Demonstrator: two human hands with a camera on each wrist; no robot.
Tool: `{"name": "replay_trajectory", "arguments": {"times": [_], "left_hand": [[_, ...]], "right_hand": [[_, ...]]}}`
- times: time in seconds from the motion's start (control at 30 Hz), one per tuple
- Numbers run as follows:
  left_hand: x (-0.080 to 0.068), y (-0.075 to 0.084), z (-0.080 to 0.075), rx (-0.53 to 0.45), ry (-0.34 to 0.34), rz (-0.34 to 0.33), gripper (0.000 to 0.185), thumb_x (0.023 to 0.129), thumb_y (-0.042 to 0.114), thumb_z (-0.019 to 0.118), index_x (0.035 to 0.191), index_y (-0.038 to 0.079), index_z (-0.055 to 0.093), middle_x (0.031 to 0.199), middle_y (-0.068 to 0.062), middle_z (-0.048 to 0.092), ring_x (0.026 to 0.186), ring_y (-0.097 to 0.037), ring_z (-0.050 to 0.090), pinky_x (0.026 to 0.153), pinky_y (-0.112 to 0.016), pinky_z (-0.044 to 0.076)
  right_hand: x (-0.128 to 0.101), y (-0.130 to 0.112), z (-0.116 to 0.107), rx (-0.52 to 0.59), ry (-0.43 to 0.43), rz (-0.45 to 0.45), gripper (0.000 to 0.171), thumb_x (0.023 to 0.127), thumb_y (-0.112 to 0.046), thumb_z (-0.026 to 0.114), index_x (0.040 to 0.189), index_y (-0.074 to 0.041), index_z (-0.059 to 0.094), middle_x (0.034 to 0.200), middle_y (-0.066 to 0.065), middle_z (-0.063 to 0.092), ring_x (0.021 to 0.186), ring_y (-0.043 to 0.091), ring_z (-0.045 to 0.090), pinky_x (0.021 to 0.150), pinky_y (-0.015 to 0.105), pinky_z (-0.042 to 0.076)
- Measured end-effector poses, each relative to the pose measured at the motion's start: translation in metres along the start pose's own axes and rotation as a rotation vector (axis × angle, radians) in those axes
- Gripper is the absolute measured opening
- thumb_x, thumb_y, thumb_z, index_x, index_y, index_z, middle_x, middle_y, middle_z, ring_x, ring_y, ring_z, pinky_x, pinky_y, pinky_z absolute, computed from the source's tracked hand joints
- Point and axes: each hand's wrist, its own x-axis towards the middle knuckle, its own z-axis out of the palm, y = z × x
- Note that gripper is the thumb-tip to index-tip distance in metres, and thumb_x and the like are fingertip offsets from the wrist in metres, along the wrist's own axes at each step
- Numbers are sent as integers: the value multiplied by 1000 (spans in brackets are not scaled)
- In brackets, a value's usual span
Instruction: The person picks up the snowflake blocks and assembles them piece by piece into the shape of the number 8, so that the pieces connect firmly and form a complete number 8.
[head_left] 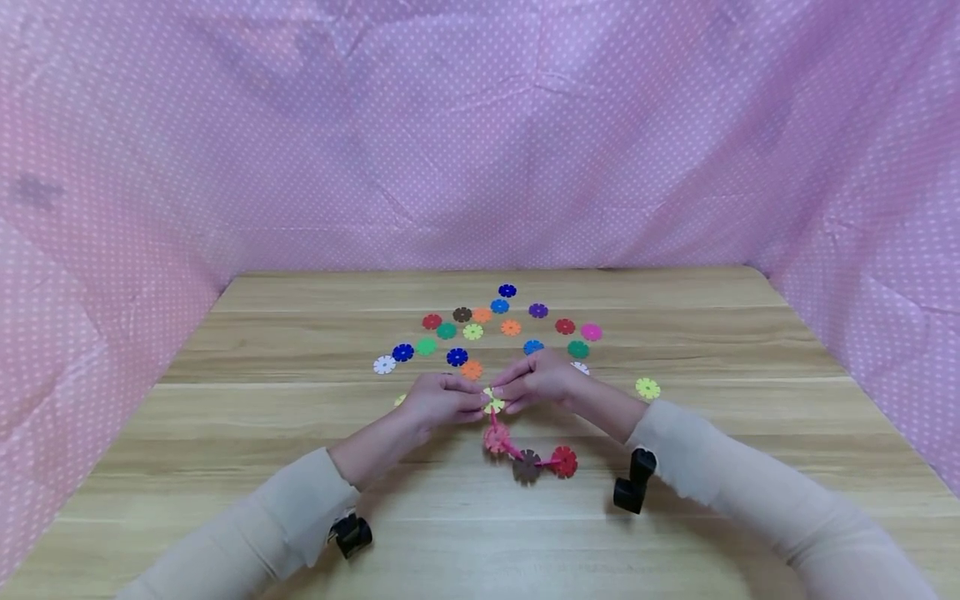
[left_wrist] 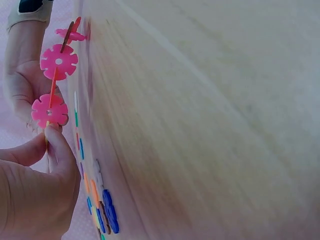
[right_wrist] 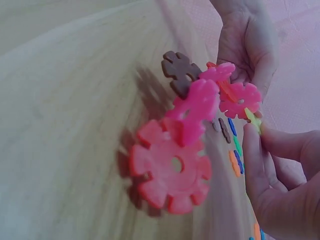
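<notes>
A chain of slotted flower-shaped plastic discs hangs between the hands and runs toward the person. At its upper end is a yellow disc [head_left: 492, 403]. The left hand [head_left: 441, 402] pinches the yellow disc between thumb and fingers, and the right hand [head_left: 546, 382] pinches it from the other side. Below it a pink disc [left_wrist: 49, 110] is joined on, then an edge-on red disc and another pink disc [left_wrist: 59, 62]. A brown disc [right_wrist: 179, 72], a further pink disc [right_wrist: 199, 111] and a red disc [right_wrist: 171, 167] make up the free end.
Loose discs of many colours lie beyond the hands, among them a dark blue disc [head_left: 457, 357], an orange disc [head_left: 472, 369] and a white disc [head_left: 385, 364]. A yellow-green disc [head_left: 648, 388] lies right of the right wrist. A pink dotted cloth [head_left: 495, 150] surrounds the wooden table [head_left: 225, 417].
</notes>
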Motion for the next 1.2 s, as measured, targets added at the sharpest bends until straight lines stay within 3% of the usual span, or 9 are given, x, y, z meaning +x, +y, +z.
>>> {"name": "replay_trajectory", "arguments": {"times": [0.17, 0.37, 0.47, 0.6, 0.8, 0.9, 1.2], "left_hand": [[1, 1, 0, 13, -7, 12, 23, 84, -1, 68, 107, -3, 68, 100, -13, 71, 74, -11, 69, 79, -26, 60], [2, 5, -2, 38, 5, 30, 22, 84, 1, 69, 106, -1, 67, 101, -12, 72, 74, -10, 68, 81, -28, 60], [2, 6, -4, 44, 9, 33, 21, 85, 2, 69, 106, 0, 67, 100, -12, 72, 74, -10, 68, 80, -28, 60], [3, 6, -6, 48, 6, 34, 21, 86, 4, 68, 107, 0, 67, 100, -11, 71, 75, -10, 67, 80, -27, 59], [4, 7, -8, 52, 7, 38, 21, 86, 2, 67, 108, -2, 67, 100, -12, 72, 77, -10, 68, 80, -26, 60], [4, 9, -9, 59, 11, 36, 22, 87, 1, 67, 108, -2, 67, 103, -12, 72, 78, -10, 69, 80, -26, 60], [5, 12, -10, 54, 1, 20, 23, 88, 1, 65, 110, -2, 66, 107, -14, 71, 78, -9, 68, 81, -26, 59]], "right_hand": [[-1, 1, -9, 48, -1, -24, 32, 86, -6, 69, 117, 4, 65, 106, 16, 72, 78, 15, 73, 82, 32, 60], [-3, -8, -40, 21, 104, -98, 41, 88, -9, 68, 125, 6, 58, 118, 22, 67, 96, 23, 71, 94, 40, 55], [-4, -11, -58, -116, 195, -154, 38, 89, -8, 67, 123, 7, 59, 118, 22, 67, 89, 16, 71, 92, 36, 57], [-7, -6, -79, -410, 305, -242, 30, 84, -5, 72, 111, 7, 66, 107, 21, 71, 79, 10, 67, 77, 24, 59], [-16, 11, -90, -860, 252, -340, 23, 71, 0, 81, 92, 0, 74, 89, 13, 72, 77, 16, 65, 67, 24, 57], [-18, 16, -89, -935, 246, -379, 18, 71, 0, 82, 87, -3, 75, 86, 10, 70, 74, 14, 61, 65, 24, 56], [-15, 16, -90, -931, 260, -345, 20, 69, -2, 83, 82, -2, 68, 83, 10, 67, 74, 16, 60, 66, 26, 55]]}}
